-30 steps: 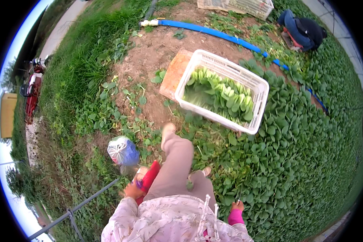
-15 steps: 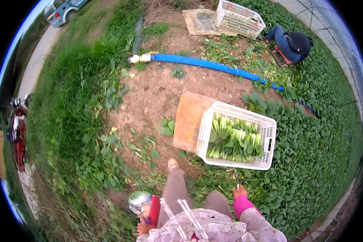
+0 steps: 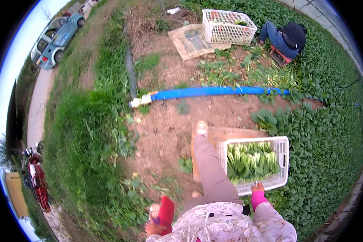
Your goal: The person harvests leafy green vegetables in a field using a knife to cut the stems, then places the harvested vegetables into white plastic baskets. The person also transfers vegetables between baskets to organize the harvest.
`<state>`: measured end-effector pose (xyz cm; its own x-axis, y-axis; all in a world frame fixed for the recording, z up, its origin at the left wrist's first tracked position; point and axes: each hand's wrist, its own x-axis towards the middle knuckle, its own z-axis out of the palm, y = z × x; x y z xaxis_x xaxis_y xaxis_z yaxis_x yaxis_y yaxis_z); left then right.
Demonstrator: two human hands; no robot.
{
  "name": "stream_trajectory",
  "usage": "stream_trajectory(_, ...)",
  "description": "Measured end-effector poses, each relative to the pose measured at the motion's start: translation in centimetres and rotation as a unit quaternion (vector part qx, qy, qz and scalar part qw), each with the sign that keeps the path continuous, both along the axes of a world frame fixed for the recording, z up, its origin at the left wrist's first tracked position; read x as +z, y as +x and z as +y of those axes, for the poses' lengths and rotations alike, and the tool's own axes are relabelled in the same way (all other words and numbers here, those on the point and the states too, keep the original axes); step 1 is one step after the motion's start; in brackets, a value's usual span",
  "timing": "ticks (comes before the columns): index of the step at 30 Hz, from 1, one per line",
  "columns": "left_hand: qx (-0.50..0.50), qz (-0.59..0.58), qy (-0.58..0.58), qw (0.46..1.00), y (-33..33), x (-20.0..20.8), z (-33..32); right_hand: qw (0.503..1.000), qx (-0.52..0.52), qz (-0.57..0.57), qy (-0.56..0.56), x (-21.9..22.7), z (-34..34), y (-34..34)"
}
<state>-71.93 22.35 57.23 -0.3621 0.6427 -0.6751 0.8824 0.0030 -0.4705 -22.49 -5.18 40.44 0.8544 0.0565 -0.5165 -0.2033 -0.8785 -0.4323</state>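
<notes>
My right hand (image 3: 257, 188), below a pink sleeve cuff, is closed at the near side of a white plastic crate (image 3: 285, 161). It holds a thin-bladed knife, of which only a small shiny bit shows now. Rows of leafy greens with pale stalks (image 3: 252, 161) lie inside the crate. At the lower left, my left hand (image 3: 152, 226) is closed on a red flat-sided object (image 3: 166, 213) with a purple strap by the fingers; its kind is unclear.
Under the crate's left side lies an orange-brown board (image 3: 238, 132), my foot beside it. A blue hose (image 3: 218, 91) crosses the soil ahead. Another person (image 3: 288, 40) crouches near a second white crate (image 3: 230, 32). Dense greens (image 3: 322, 149) grow at right; a vehicle (image 3: 54, 40) stands far left.
I have stepped forward, one foot now at the board. My right hand with the knife has come up against the crate's near side. The clear round item beside the red object no longer shows.
</notes>
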Motion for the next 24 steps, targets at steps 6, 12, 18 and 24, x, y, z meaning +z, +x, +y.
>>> stream_trajectory(6,0.007,0.054,0.02,0.998,13.3,-2.4,17.2,0.995,0.089,0.017,-0.037,0.4,19.1,9.9)
stream_trajectory(12,-0.027,0.034,-0.02,0.999,22.2,-1.5,28.2,0.988,0.059,0.061,0.132,12.9,45.9,23.0)
stream_trajectory(18,-0.072,0.018,-0.024,0.997,29.3,-0.8,42.7,0.989,0.113,0.017,0.099,11.9,57.5,28.0)
stream_trajectory(24,-0.144,0.001,0.002,0.99,39.4,-3.7,62.5,0.998,0.045,0.017,-0.029,8.9,66.3,33.6)
